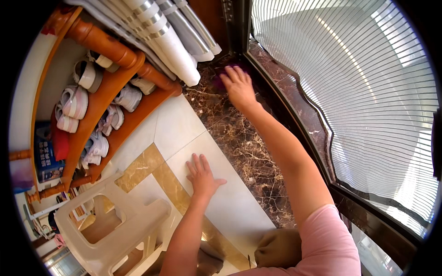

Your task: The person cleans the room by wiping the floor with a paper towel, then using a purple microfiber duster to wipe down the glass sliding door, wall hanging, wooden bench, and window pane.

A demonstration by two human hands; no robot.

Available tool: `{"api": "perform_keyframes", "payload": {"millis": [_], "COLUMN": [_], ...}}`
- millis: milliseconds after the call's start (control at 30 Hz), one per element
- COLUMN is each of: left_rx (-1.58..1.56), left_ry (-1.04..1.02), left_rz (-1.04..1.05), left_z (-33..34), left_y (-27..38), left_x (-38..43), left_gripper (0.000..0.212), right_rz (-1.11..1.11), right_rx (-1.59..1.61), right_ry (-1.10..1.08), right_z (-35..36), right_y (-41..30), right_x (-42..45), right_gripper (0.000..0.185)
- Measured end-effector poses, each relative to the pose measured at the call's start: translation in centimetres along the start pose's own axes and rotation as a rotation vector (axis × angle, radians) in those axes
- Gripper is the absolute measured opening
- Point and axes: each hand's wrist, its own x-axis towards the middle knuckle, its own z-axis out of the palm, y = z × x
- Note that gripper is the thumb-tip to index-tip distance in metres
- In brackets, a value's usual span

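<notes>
My left hand is spread flat on a pale floor tile, thumb out and nothing in it. Farther ahead, my right hand reaches into the corner beside the dark door frame. Its extended fingers lie over a dark purple item, perhaps a cloth. Most of that item is hidden under the hand, and its edges are blurred. Beneath my right arm runs a strip of dark brown marble with light veins, bordering the pale tiles.
A wooden shoe rack holding several pairs of shoes stands at left. Several wrapped rolls or tubes lean above the marble. A beige plastic stool is at lower left. Ribbed mesh or glass fills the right side.
</notes>
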Motion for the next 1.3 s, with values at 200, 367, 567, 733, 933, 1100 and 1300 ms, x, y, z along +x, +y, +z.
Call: {"api": "perform_keyframes", "payload": {"millis": [200, 367, 567, 733, 933, 1100, 1300], "left_rx": [0.001, 0.014, 0.046, -0.048, -0.110, -0.038, -0.094], "left_ry": [0.002, 0.003, 0.054, 0.066, 0.062, 0.075, 0.033], "left_rz": [0.004, 0.016, 0.088, 0.263, 0.467, 0.539, 0.619], "left_z": [-0.2, -0.6, 0.7, -0.8, -2.5, -4.9, -10.7], "left_y": [0.8, 0.9, -0.2, -4.7, -6.8, -5.1, 1.8], "left_x": [0.0, 0.1, 0.7, 2.8, 0.2, 2.4, 2.3], "left_gripper": [0.133, 0.133, 0.132, 0.109, 0.082, 0.075, 0.070], "right_rz": [0.056, -0.014, 0.187, 0.475, 1.617, 1.559, 0.837], "right_rx": [-0.140, -0.201, -0.191, -0.175, -0.219, -0.440, 0.058], "right_ry": [-0.014, 0.010, -0.177, -0.202, 0.004, 0.110, -0.129], "right_z": [1.2, -4.2, -14.2, -21.6, -26.1, -22.7, -22.4], "right_y": [2.4, 3.6, 4.2, 3.3, -0.8, 1.3, -0.2], "right_x": [-1.4, -11.4, -32.2, -51.4, -71.2, -71.9, -57.1], "right_gripper": [0.038, 0.039, 0.046, 0.045, 0.044, 0.046, 0.047]}}
